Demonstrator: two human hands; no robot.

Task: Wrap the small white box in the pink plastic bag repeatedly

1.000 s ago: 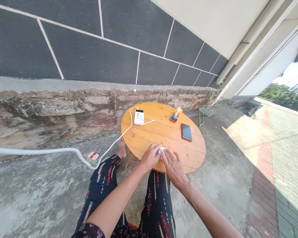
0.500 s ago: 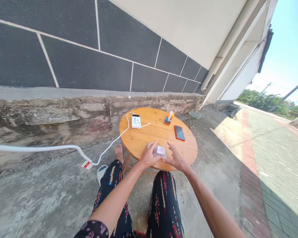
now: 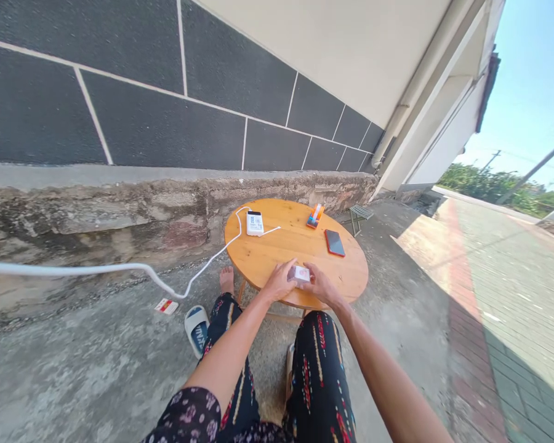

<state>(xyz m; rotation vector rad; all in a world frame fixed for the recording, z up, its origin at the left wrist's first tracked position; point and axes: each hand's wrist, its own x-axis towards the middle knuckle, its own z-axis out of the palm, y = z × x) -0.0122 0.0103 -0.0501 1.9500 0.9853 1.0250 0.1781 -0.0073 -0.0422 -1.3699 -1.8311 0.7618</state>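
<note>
A small whitish box with a pink mark on top (image 3: 301,274) is at the near edge of the round wooden table (image 3: 263,261). My left hand (image 3: 279,282) grips its left side with curved fingers. From the right, my right hand (image 3: 321,285) closes on the opposite side, fingertips at the box. Both palms face inward, and the box's lower part is partly hidden by the fingers. Beyond the right hand lies a dark-screened phone with a red edge (image 3: 335,243).
An orange and blue tape dispenser (image 3: 315,216) stands at the table's far side. A white power bank (image 3: 254,223) lies at the far left beside a white cable (image 3: 203,275). A folding stool (image 3: 361,213) stands behind, near the stone wall base (image 3: 166,215).
My right hand has moved left, from apart to touching the box. My left hand stays at its left side. The view has shifted slightly.
</note>
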